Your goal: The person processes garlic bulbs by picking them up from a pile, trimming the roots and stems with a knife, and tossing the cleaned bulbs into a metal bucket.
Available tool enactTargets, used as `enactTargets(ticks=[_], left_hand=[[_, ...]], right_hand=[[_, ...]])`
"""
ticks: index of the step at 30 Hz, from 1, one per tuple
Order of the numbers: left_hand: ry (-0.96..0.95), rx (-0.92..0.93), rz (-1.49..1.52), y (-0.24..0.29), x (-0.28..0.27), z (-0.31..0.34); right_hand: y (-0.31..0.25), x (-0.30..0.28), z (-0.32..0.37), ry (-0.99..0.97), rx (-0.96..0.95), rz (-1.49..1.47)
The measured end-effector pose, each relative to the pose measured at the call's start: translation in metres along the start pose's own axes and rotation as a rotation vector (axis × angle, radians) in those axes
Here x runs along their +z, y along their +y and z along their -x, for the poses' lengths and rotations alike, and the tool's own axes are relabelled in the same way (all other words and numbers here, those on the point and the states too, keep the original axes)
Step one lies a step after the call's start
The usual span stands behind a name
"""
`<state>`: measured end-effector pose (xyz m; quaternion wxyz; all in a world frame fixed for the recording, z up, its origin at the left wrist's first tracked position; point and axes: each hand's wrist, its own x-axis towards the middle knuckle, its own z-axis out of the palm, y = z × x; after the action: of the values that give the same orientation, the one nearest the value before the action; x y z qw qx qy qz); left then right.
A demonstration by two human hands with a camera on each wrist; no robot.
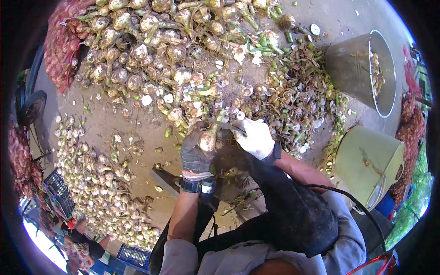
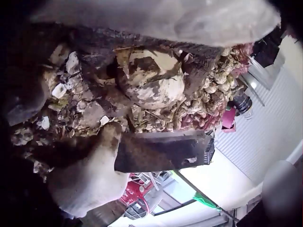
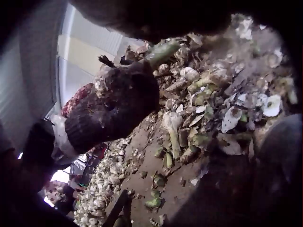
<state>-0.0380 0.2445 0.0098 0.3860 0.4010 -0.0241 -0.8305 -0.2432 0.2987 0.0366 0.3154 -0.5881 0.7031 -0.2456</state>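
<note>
A garlic bulb (image 1: pixel 207 141) with its green stem pointing away from the body is gripped in the left hand (image 1: pixel 197 153), in a dark glove. The left wrist view shows the bulb (image 2: pixel 154 78) large, with dirty, peeling skin. The white-gloved right hand (image 1: pixel 256 139) holds a knife (image 1: pixel 229 126), its blade reaching toward the stem. In the left wrist view the broad dark blade (image 2: pixel 163 152) extends from the white glove (image 2: pixel 90 175). The right wrist view shows the left glove (image 3: pixel 113 106) round the bulb, the stem (image 3: pixel 163 53) sticking out.
Untrimmed garlic (image 1: pixel 146 50) is heaped ahead, trimmed bulbs (image 1: pixel 101 183) lie to the left. Peelings and stem pieces (image 1: pixel 293 101) cover the ground ahead right. A metal bucket (image 1: pixel 350 66) and a pale green bucket (image 1: pixel 364 160) are at the right; a red net sack (image 1: pixel 62 46) stands far left.
</note>
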Motion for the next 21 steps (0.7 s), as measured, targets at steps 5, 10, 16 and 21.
enactTargets(ticks=[5, 10, 16, 21], left_hand=[[-0.063, 0.722, -0.458, 0.024, 0.018, 0.021], [-0.566, 0.414, 0.498, 0.202, -0.082, 0.096], [0.322, 0.464, -0.668, 0.138, -0.071, 0.025], [0.396, 0.699, -1.68, 0.039, -0.074, -0.079]], right_hand=[[0.018, 0.031, -0.02, -0.123, -0.056, 0.198], [0.032, 0.037, -0.018, -0.148, 0.076, 0.176], [0.032, 0.05, -0.033, -0.154, 0.178, 0.117], [0.03, 0.045, -0.024, -0.137, 0.168, 0.121]])
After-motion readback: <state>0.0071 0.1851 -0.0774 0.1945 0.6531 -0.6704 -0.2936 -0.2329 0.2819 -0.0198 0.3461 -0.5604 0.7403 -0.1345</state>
